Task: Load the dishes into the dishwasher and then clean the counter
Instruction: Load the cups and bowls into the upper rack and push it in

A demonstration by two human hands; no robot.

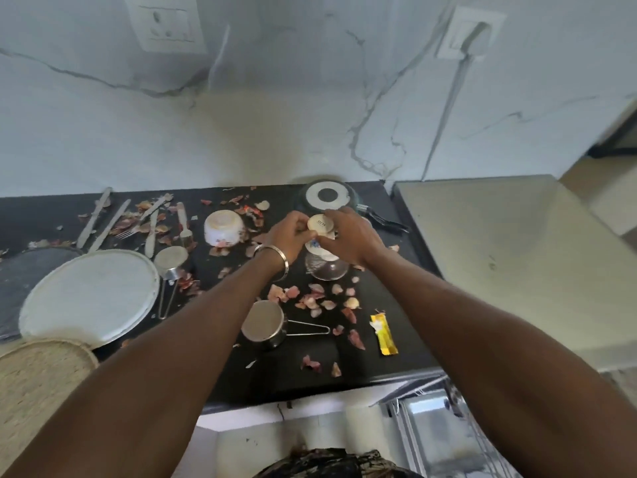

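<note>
Both hands meet over the black counter (379,367). My left hand (287,236) and my right hand (351,236) together grip an upside-down white cup (320,225) with a floral print, its base facing me. Below them stands an inverted glass bowl (325,269). An overturned white bowl (224,227) lies to the left. Two steel cups with wire handles rest on the counter, one (263,324) near the front and one (170,258) by a large steel plate (89,293). Spoons and a fork (151,222) lie at the back left. A black pan (327,196) sits upside down at the back.
Onion peels (320,300) are scattered over the counter, with a yellow wrapper (384,334) at the front right. A woven mat (38,377) lies at the left edge. The dishwasher top (499,253) adjoins on the right, and a wire rack (444,432) shows below.
</note>
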